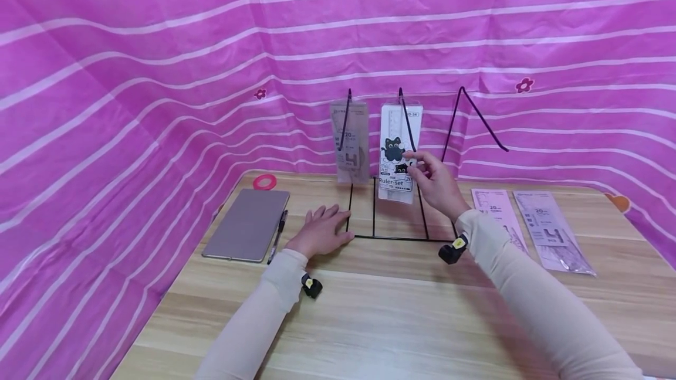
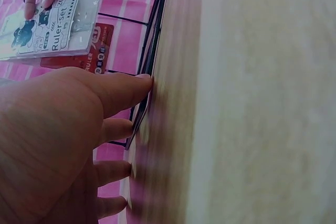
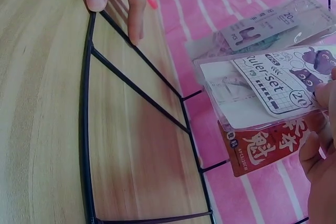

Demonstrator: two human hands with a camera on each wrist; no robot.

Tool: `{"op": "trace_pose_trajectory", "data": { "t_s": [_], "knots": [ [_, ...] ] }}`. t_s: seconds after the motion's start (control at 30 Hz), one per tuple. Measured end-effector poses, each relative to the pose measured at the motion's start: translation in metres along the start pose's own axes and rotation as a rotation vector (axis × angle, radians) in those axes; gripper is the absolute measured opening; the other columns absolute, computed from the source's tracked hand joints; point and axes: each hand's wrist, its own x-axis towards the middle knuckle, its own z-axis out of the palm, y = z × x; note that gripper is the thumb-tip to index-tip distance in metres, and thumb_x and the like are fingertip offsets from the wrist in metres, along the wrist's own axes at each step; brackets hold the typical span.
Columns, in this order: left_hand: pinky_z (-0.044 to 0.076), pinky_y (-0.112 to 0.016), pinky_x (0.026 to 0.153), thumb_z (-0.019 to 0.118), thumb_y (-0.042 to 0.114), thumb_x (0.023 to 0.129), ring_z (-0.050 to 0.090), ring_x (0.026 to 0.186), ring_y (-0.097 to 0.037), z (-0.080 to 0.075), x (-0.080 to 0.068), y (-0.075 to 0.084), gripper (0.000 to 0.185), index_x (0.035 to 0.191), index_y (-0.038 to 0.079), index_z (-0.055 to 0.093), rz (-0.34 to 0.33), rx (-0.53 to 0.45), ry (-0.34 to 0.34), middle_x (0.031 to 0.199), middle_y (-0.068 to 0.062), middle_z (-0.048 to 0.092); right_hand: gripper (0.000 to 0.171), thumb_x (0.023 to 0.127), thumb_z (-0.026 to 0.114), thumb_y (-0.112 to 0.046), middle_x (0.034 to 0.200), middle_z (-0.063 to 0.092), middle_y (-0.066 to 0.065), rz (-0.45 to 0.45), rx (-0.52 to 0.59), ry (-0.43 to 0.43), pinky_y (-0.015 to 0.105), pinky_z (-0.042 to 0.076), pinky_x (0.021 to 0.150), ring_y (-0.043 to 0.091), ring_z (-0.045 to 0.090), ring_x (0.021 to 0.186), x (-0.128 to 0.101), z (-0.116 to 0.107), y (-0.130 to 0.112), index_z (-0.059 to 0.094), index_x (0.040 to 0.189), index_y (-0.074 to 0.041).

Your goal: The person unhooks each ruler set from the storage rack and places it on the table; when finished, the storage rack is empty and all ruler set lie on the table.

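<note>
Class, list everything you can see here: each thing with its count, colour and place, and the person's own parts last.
Black wire display rack: one, table centre, three hooks.
Grey ruler packet: one, hanging on left hook.
White cat-print ruler-set packet: one, hanging on middle hook.
Pink and grey flat ruler packets: two, lying at table right.
Grey notebook: one, table left.
Black pen: one, beside notebook.
Pink tape ring: one, back left.
Wooden table: one, light brown.
Left hand: flat against rack base.
Right hand: pinching the cat-print packet.

A flat grey notebook (image 1: 247,225) lies at the left of the light wooden table (image 1: 391,321), with a black pen (image 1: 277,237) just beside its right edge and a pink tape ring (image 1: 264,181) behind it. Two pale pink packaged ruler sets (image 1: 528,224) lie side by side at the right. A pink cloth with white stripes (image 1: 158,75) hangs behind.
</note>
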Motion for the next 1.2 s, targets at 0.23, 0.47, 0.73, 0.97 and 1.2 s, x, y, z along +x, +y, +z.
{"op": "trace_pose_trajectory", "data": {
  "t_s": [0.23,0.47,0.73,0.97,1.2],
  "knots": [
    [0.002,-0.068,0.13,0.057,0.053,0.105,0.014,0.162,-0.046,0.003,0.002,0.003,0.067,0.163,0.025,0.04,0.006,-0.017,0.003,0.176,-0.012,0.024,0.034,0.107,0.061,-0.014,0.099,0.063,0.01,0.001,-0.008,-0.011,0.023,0.05,0.063,0.019,0.058,0.08,-0.008,-0.008,-0.001,0.064,0.14,-0.018],
    [0.001,-0.068,0.13,0.058,0.053,0.105,0.013,0.162,-0.046,0.004,0.002,0.004,0.068,0.164,0.026,0.04,0.005,-0.022,0.004,0.176,-0.012,0.023,0.032,0.107,0.062,-0.015,0.095,0.063,0.011,-0.014,-0.014,-0.031,0.023,0.05,0.061,0.016,0.059,0.075,-0.028,-0.017,-0.008,0.067,0.138,-0.019],
    [0.002,-0.069,0.13,0.059,0.052,0.104,0.015,0.162,-0.047,0.005,0.001,0.001,0.067,0.163,0.025,0.041,0.005,-0.037,0.012,0.175,-0.013,0.025,0.033,0.106,0.063,-0.012,0.095,0.07,0.013,-0.044,-0.002,-0.087,0.025,0.053,0.061,0.018,0.063,0.072,-0.06,-0.027,-0.016,0.066,0.138,-0.016],
    [0.002,-0.069,0.13,0.059,0.052,0.104,0.015,0.162,-0.047,0.006,0.001,0.0,0.068,0.163,0.024,0.041,0.018,-0.038,0.016,0.175,-0.014,0.025,0.034,0.104,0.065,-0.011,0.085,0.066,0.01,-0.041,-0.027,-0.132,0.027,0.05,0.052,0.02,0.059,0.066,-0.094,-0.039,-0.029,0.066,0.138,-0.018],
    [0.002,-0.069,0.13,0.058,0.053,0.104,0.015,0.162,-0.047,0.003,0.001,-0.002,0.068,0.163,0.024,0.041,0.011,-0.021,0.025,0.175,-0.014,0.024,0.034,0.103,0.065,-0.007,0.082,0.064,0.004,-0.089,-0.009,-0.157,0.025,0.047,0.053,0.015,0.056,0.065,-0.123,-0.045,-0.047,0.067,0.135,-0.019]
  ]
}}
